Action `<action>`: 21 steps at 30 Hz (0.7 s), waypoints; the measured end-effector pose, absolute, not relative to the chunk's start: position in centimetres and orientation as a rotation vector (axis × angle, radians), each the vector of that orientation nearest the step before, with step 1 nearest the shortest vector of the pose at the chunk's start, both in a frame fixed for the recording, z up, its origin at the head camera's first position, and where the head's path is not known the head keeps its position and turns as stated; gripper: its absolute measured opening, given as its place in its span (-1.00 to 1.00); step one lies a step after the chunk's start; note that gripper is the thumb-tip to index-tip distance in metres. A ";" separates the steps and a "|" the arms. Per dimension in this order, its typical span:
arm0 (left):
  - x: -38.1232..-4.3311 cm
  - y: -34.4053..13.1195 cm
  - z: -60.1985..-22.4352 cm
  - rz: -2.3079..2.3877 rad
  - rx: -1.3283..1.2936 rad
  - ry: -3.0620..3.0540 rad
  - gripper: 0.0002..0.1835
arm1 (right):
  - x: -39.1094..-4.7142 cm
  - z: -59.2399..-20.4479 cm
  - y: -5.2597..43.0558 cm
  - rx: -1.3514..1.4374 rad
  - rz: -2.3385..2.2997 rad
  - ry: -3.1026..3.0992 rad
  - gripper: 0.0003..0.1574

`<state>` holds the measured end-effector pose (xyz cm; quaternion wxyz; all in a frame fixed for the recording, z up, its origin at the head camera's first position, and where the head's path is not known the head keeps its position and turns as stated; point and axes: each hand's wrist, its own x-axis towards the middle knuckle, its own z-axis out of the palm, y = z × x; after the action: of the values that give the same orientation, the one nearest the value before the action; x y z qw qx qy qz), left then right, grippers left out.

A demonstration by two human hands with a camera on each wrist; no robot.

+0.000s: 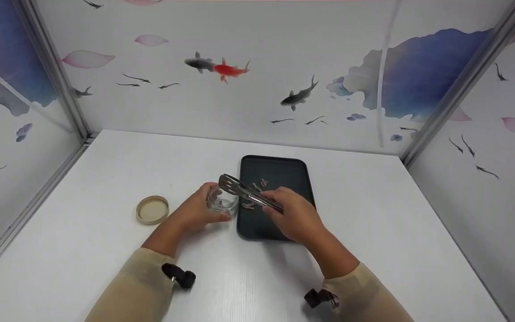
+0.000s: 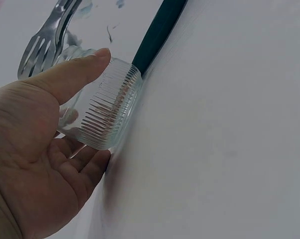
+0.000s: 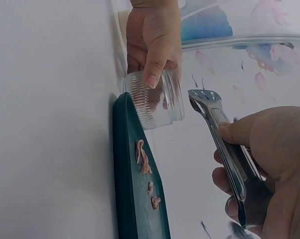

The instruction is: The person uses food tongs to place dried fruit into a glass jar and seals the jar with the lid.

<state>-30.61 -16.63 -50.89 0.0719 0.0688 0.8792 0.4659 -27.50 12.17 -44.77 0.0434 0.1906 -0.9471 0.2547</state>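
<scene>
My left hand [image 1: 192, 209] grips a clear glass jar [image 1: 224, 206] at the tray's left edge, thumb on the near side. The jar stands upright with its mouth uncovered; its ribbed lower wall shows in the left wrist view, with brownish bits visible through the glass. In my right hand [image 1: 297, 215] is a pair of metal tongs [image 3: 228, 149], held along the handle. Their slotted head is above the jar's mouth, apart from it in the right wrist view. Several small pinkish-brown curled pieces [image 3: 143, 158] lie on the dark green tray [image 1: 280, 167].
A round beige lid [image 1: 152, 210] lies on the white table [image 1: 356, 201] left of my left hand. White panels [image 1: 239, 112] printed with fish and petals enclose the table at the back and sides.
</scene>
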 end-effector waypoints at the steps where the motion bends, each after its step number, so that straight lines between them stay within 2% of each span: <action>1: -30.6 -16.6 -50.9 1.398 0.206 2.643 0.12 | -27.5 -44.8 12.2 0.592 0.776 -2.893 -0.54; 8: -30.6 -16.7 -51.2 1.396 0.233 2.649 0.10 | -27.6 -45.1 12.2 0.628 0.753 -2.903 -0.47; 21: -30.6 -16.6 -51.0 1.391 0.189 2.646 0.17 | -27.9 -45.2 12.1 0.512 0.828 -2.915 -0.28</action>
<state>-30.65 -16.61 -50.97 0.0730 0.0631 0.8811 0.4630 -27.86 12.08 -45.18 0.0340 0.1664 -0.9480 0.2692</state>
